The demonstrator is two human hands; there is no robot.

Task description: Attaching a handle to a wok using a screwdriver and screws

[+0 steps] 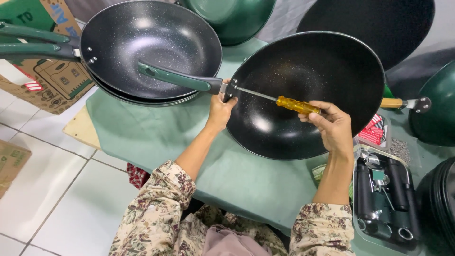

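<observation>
A black speckled wok (308, 95) with a green handle (177, 78) lies tilted over the green cloth. My left hand (220, 110) grips the wok's rim where the handle joins it. My right hand (332, 124) holds a screwdriver (284, 102) by its amber handle, above the wok's bowl. The steel shaft runs left, and its tip sits at the handle bracket, next to my left thumb.
A stack of black woks (147, 47) with green handles sits at the upper left by a cardboard box (52, 80). More pans stand behind and at the right. A metal tray (386, 199) of black handles and fittings lies at the lower right. Green cloth (156, 137) covers the table.
</observation>
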